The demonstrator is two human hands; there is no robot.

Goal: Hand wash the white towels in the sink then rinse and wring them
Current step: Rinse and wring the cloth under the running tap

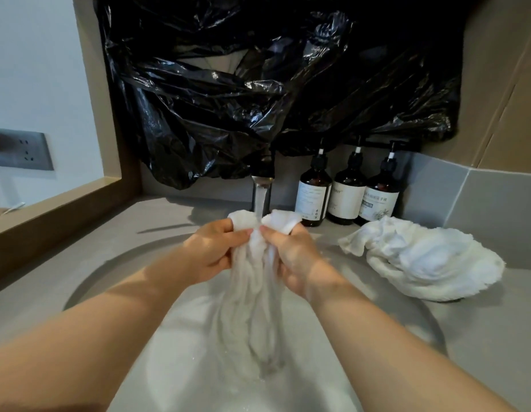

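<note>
A wet white towel (252, 292) hangs bunched over the round grey sink (89, 281). My left hand (213, 251) and my right hand (291, 257) both grip its top, knuckles close together, directly under the tap (262, 173). Water runs from the tap onto the towel between my hands, and the towel's lower end trails down into the basin. More white towel (421, 260) lies crumpled on the counter to the right of the sink.
Three brown pump bottles (347, 197) stand at the back right by the tap. Black plastic sheeting (258, 84) covers the wall above. A wooden ledge (50, 209) runs along the left, with a wall socket (20, 150) behind it.
</note>
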